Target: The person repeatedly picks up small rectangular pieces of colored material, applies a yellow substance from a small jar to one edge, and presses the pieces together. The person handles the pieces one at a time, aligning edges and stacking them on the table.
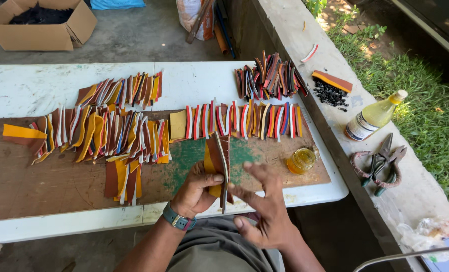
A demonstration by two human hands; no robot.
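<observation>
Stack of coloured strips (218, 161): gripped upright by left hand (196, 190) over wooden board (43, 186); right hand (264, 206), fingers spread open, touching its edge. Glue jar (301, 160) placed nearby on worktop (194, 83).

Bright daylight from right, sunlit grass (426, 100) glary, wide-angle edge bending

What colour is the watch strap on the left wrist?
Teal blue-green; the watch strap on the left hand shows best in the head view.
</observation>
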